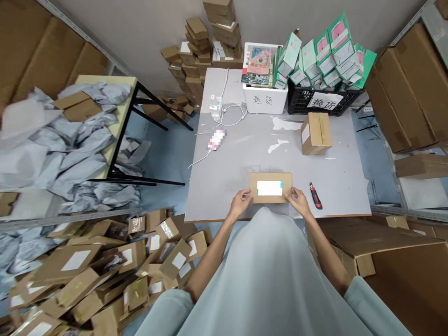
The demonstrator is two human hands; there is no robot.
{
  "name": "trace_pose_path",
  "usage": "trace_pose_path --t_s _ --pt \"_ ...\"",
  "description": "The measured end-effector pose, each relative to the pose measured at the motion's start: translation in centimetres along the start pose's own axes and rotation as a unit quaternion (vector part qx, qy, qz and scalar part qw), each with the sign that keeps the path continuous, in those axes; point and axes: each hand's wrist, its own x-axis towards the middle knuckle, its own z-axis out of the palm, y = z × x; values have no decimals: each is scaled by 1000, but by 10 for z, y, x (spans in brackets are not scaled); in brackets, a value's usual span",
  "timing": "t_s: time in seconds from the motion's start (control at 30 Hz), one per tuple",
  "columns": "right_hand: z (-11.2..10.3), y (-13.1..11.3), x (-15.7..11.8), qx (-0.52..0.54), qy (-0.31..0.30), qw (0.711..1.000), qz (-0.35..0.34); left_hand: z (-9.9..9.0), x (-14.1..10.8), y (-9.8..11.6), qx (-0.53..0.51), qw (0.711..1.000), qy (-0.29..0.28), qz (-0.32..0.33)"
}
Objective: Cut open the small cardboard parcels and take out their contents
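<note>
A small flat cardboard box with a white, blue-edged label lies at the front edge of the grey table. My left hand grips its left end, and my right hand grips its right end. To the right of my right hand rests a red and black utility knife. Farther back on the right stands a taped cardboard box.
A white bin and a black crate of green boxes line the table's back. A cable and power strip lie back left. Cardboard boxes pile up at the floor's left; a large open carton stands at right.
</note>
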Motion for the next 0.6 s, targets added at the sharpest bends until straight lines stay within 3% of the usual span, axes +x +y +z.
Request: trace_pose_path --t_s 0.13,0.23,0.43,0.6 --pt "-1 -11 10 -9 -99 994 52 26 -3 2 -13 1000 -4 5" --pt "6 -7 4 -14 -117 991 66 33 -8 -3 -14 999 30 1" --pt "13 12 -22 -36 -137 985 98 -7 -21 -27 20 988 137 -62" --pt "18 13 -32 -9 -171 983 73 -19 -33 -38 26 989 97 -111"
